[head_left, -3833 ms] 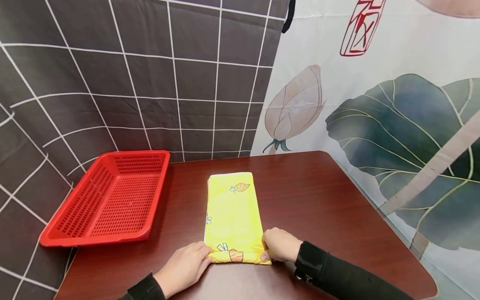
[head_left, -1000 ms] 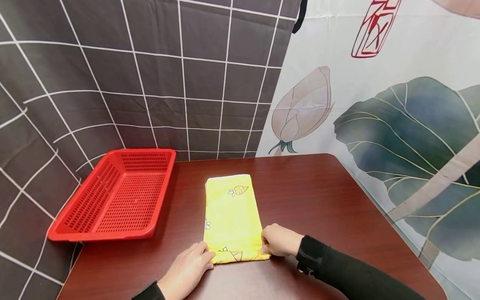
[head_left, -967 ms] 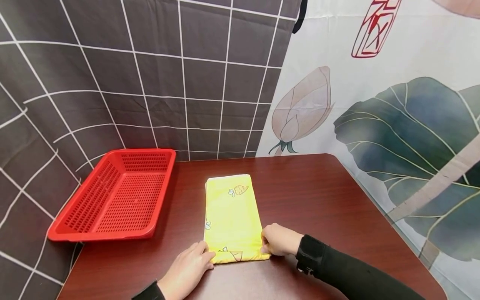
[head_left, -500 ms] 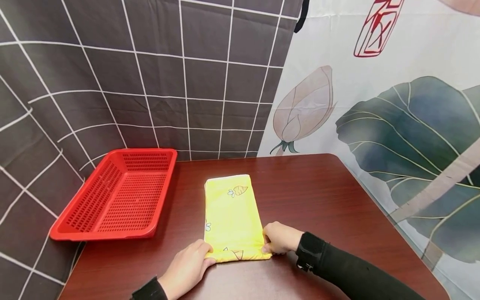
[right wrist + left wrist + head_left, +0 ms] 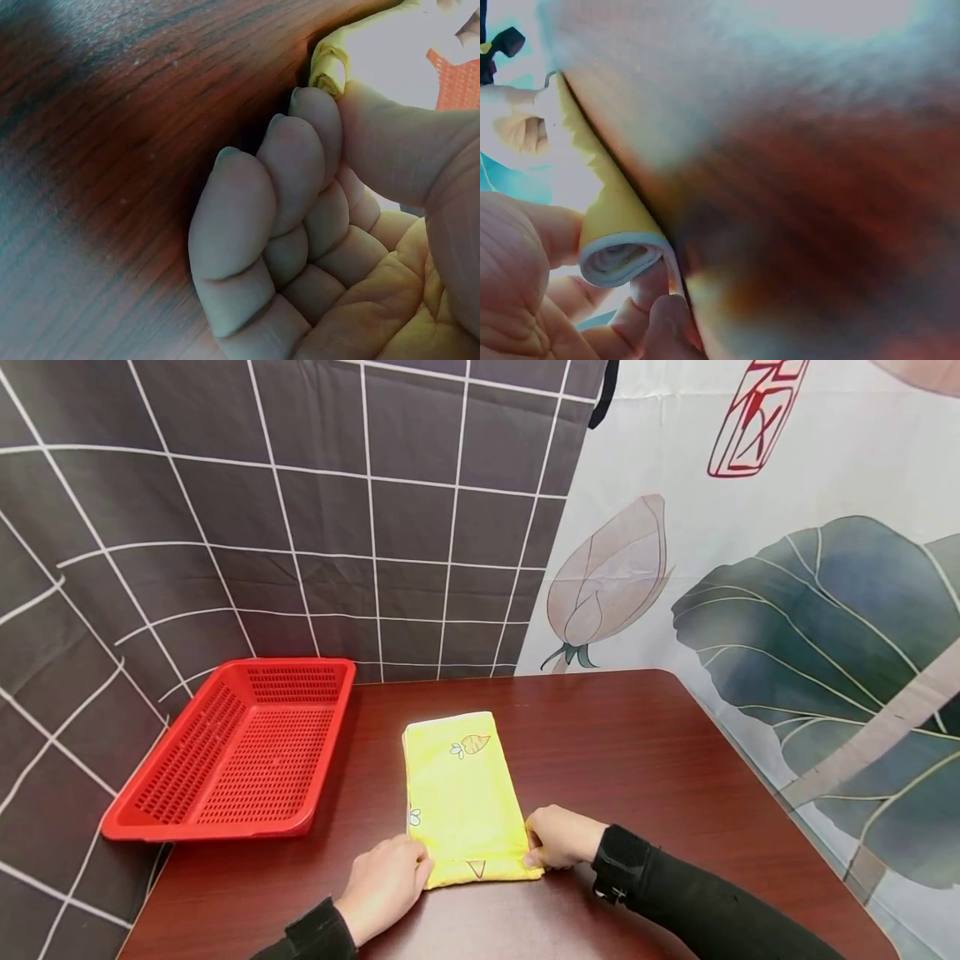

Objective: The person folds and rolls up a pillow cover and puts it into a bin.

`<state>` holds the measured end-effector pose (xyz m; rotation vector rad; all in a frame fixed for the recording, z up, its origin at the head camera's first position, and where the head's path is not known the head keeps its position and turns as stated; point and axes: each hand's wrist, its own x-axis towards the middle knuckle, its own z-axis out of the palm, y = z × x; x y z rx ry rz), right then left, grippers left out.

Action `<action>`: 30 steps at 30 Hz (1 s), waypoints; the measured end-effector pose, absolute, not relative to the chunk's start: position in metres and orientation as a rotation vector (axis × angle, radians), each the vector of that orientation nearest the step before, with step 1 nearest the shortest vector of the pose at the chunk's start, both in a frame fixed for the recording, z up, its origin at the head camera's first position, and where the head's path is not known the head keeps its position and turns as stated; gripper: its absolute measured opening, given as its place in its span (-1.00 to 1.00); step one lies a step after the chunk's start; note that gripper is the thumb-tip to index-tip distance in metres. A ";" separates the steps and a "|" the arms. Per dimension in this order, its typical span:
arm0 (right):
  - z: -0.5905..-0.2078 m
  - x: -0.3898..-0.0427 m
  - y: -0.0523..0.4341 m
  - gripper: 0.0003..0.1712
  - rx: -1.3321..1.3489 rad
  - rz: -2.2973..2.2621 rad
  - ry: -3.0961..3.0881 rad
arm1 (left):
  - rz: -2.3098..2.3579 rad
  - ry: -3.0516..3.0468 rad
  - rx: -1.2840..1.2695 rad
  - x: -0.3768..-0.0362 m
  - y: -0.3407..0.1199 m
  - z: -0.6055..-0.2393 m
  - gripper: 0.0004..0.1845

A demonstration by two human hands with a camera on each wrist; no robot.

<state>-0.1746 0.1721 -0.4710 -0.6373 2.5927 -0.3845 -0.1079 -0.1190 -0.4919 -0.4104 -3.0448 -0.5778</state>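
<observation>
Hands [image 5: 386, 883] [image 5: 558, 837] pinch cloth [image 5: 457, 797] near edge; basket [image 5: 232, 752] leftward

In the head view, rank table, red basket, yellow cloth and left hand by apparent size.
1. Table
2. Red basket
3. Yellow cloth
4. Left hand, smallest, though it is nearest the camera.

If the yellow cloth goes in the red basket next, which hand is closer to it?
Probably the left hand. It pinches the rolled near end of the yellow cloth on the side facing the red basket. The right hand pinches the far corner, so it would have to cross over.
</observation>
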 end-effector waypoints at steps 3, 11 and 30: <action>-0.473 -0.176 0.172 -0.58 -0.650 -0.366 2.615 | -0.515 -3.034 -0.396 -0.110 -0.114 -0.490 -0.70; -0.471 -0.169 0.172 -0.55 -0.878 -0.348 2.725 | -0.080 -2.574 -0.881 -0.104 -0.103 -0.502 -0.87; -0.485 -0.136 0.176 -0.56 -1.651 -0.114 2.867 | -0.223 -2.786 -1.103 -0.100 -0.129 -0.490 -0.85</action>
